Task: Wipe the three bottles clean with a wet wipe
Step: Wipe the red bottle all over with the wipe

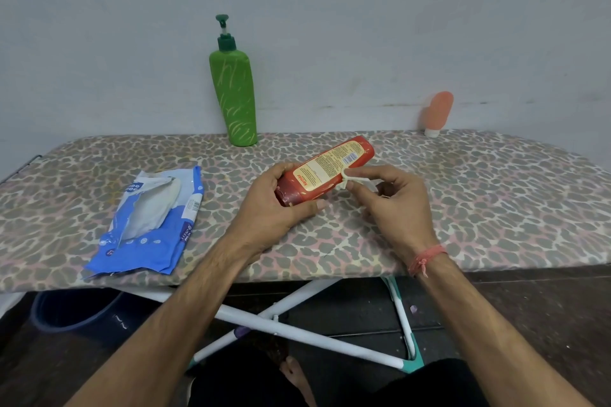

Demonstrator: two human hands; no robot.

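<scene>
Gripping the red bottle (325, 172) at centre, left hand (274, 205) hides its cap end; bottle tilts toward 2 o'clock. Right hand (393, 201) pinches a small wet wipe (347, 179) against its side, wipe mostly covered by fingers. Green pump bottle (233, 92) at 12, orange tube (438, 112) at 2, label unreadable.

Red bottle (325, 172), being held tilted: yellow back label is carrying a red brand word running lengthwise, too blurred to read, plus fine print blocks and a barcode, all illegible. Blue wipes pack (148, 225): white lettering is showing "ee" fragments near its top corner and lower edge; barcode sticker unreadable.
</scene>
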